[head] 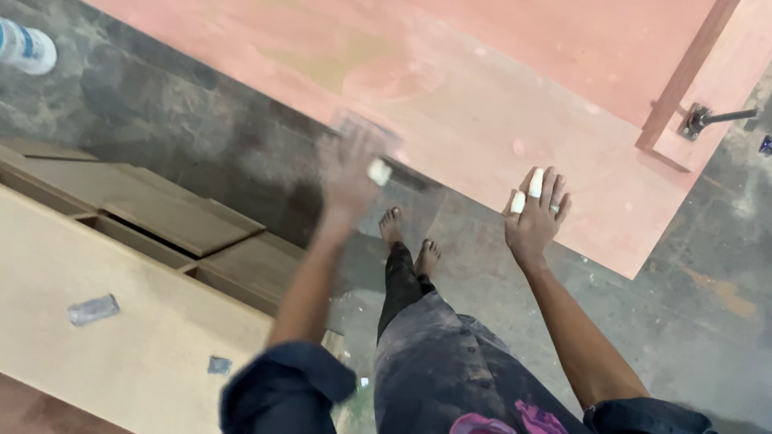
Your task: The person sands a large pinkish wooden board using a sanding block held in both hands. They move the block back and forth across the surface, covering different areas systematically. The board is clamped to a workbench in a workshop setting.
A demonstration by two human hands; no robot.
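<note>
We see the right hand (535, 213) pressing flat, fingers spread, on the pink board (498, 96), while the blurred left hand (350, 173) grips a sanding pad (366, 133).

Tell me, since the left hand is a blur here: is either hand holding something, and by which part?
The left hand presses a grey sanding sheet flat against the pink board; its grip is too blurred to tell. The right hand lies open on the board, holding nothing.

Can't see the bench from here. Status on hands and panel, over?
Left hand blurred, on a sanding pad at the pink panel edge. Right hand flat on panel, fingers taped. Metal handle at far corner, nothing between.
</note>
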